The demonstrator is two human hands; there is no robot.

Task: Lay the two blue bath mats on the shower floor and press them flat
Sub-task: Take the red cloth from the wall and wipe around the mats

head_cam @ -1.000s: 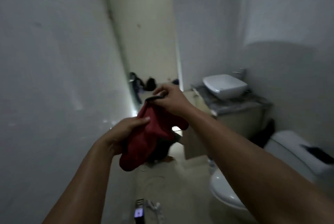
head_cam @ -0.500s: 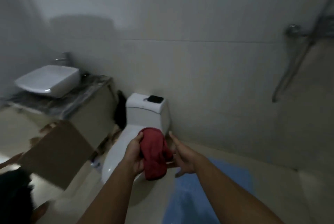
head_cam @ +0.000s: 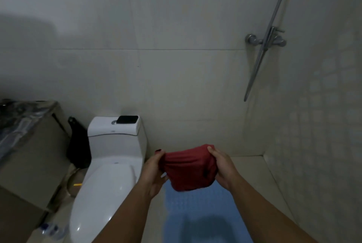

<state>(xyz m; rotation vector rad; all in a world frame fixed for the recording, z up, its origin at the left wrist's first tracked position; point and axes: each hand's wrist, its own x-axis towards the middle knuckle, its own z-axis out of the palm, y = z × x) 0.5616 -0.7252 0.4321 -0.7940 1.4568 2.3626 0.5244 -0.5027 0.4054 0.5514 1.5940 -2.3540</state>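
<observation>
A blue bath mat lies on the pale shower floor below my arms, running toward the bottom edge of the view. I see only this one blue mat. A crumpled dark red cloth hangs stretched between my hands above the mat's far end. My left hand grips the cloth's left edge. My right hand grips its right edge, thumb on top.
A white toilet with a black phone on its tank stands left of the mat. Further left is a vanity cabinet with a black bag beside it. A shower mixer and rail hang on the wall at right.
The view has swung right from the doorway and sink to the toilet and shower corner. Both hands now hold the red cloth spread out between them over the blue mat.
</observation>
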